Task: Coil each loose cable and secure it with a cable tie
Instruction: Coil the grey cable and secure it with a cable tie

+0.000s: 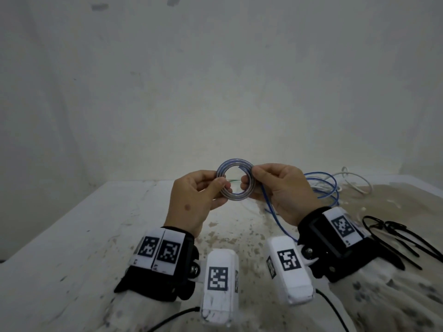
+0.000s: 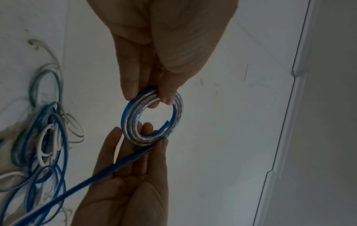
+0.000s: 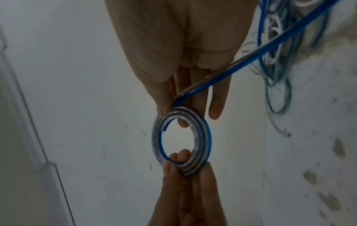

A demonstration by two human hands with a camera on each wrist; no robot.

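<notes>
our left hand (image 1: 191, 200) pinches blue cable coil (image 1: 235, 182) | our right hand (image 1: 282, 190) pinches its opposite side | black cable ties (image 1: 395, 238) lie right on table (image 1: 72, 236)

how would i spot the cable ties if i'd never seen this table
Start at the table and go to its right edge, past the right hand. The cable ties lie flat there, nearer than the loose cables. They alone are black, straight and thin; the cables are blue or white loops.
</notes>
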